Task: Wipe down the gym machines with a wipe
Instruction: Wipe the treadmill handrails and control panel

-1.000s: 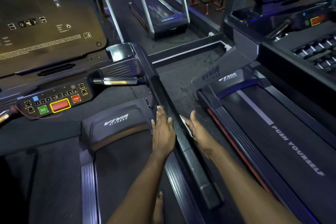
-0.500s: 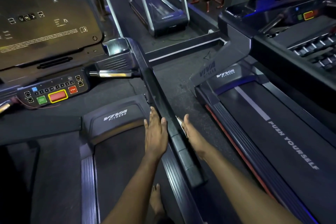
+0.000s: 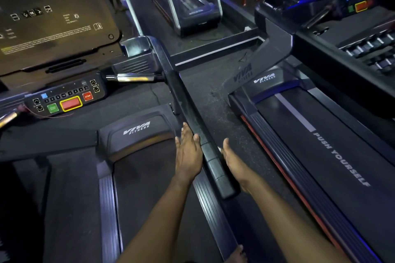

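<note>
The person stood on a treadmill's belt [image 3: 145, 188] with both arms stretched toward its right handrail [image 3: 188, 111], a dark bar that ran from the console on the far left down toward the near right. The left hand [image 3: 189, 156] lay flat against the rail's left side near its lower end, its fingers [image 3: 185, 132] straight and together, pointing away and holding nothing. The right hand [image 3: 234, 163] lay along the rail's right side, just across from the left, with the thumb stretched forward. Its other fingers were hidden behind the rail, so how far they curled could not be told. A small white corner of the wipe [image 3: 219, 148] showed between that hand and the rail, touching both. Far left, the button panel [image 3: 64, 98] carried a green key, a red key ringed in yellow and a red stop key, below a dark screen [image 3: 53, 17]. A strip of speckled floor [image 3: 215, 100] separated this machine from a second treadmill [image 3: 320, 156] on the right, whose belt was printed with "PUSH YOURSELF". A third treadmill [image 3: 192, 6] stood farther off. A bare foot [image 3: 236, 255] showed at the near edge.
</note>
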The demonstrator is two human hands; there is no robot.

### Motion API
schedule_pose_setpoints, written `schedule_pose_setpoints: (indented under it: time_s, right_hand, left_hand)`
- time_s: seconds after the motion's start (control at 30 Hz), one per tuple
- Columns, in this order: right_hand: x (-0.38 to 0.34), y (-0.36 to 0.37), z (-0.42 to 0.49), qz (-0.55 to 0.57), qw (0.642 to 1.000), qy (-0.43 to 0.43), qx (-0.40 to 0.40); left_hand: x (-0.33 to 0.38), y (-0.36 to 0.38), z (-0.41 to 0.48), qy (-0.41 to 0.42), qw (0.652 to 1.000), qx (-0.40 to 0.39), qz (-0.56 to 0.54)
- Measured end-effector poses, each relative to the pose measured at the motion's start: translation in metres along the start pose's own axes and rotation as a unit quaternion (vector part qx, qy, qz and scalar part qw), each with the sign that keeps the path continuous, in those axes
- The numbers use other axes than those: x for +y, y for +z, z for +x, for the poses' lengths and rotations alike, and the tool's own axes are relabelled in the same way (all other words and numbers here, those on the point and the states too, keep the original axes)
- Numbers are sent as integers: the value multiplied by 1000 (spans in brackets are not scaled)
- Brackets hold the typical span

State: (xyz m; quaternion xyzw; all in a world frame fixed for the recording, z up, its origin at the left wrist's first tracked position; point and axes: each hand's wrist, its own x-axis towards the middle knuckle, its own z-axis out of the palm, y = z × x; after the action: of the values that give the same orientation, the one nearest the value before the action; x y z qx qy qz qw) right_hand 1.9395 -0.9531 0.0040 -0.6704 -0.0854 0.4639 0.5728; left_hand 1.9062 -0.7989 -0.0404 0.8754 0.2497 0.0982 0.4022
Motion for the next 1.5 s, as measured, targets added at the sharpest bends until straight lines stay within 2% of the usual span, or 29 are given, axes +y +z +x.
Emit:
schedule_pose_setpoints:
  time_s: [0.1,0.23,0.3,0.43,0.5,0.6,0.67,0.77,0.83,0.9,0.97,1.07,1.23,1.37,1.43,1.5]
  right_hand:
    - [11,2,-22,-33,998,35,40]
    - [-1,12,-24,-24,995,-8,97]
    - [-6,16,-23,-16,995,-19,98]
    - [18,17,-30,-60,990,45,116]
    - [33,19,-39,-88,983,55,153]
    - [39,26,-50,-129,963,3,237]
    - [40,28,-53,-106,966,-28,235]
    - [45,35,-58,-98,968,2,230]
    - [49,40,-67,-158,947,2,281]
    - [52,41,-78,-237,901,-54,358]
    - [52,43,-92,-227,879,-104,405]
    - [55,33,-102,-149,900,-133,388]
    - [37,36,-106,-179,904,-196,335]
    - [31,46,-98,-141,929,-204,274]
    - [35,45,-89,-126,935,-204,260]
    - [36,46,-83,-116,929,-205,286]
  left_hand:
    - [3,-6,2,-10,999,-35,14]
    - [1,-20,-3,10,996,-75,35]
    - [-4,-24,-16,32,995,-90,28]
    - [-15,-28,-45,68,991,-118,-9]
    - [-17,-30,-56,72,988,-138,-13]
    - [-17,-37,-70,86,984,-157,-16]
    - [-16,-41,-77,95,981,-167,-12]
    - [-16,-48,-91,99,981,-169,-11]
    - [-18,-54,-100,104,981,-164,-23]
    - [-19,-58,-107,107,982,-151,-43]
    - [-19,-61,-114,104,983,-131,-78]
    - [-10,-62,-121,112,978,-114,-135]
    - [10,-65,-132,143,964,-116,-192]
    - [12,-71,-131,161,971,-91,-151]
    - [6,-70,-127,145,979,-97,-103]
    - [-4,-67,-125,95,992,-56,-66]
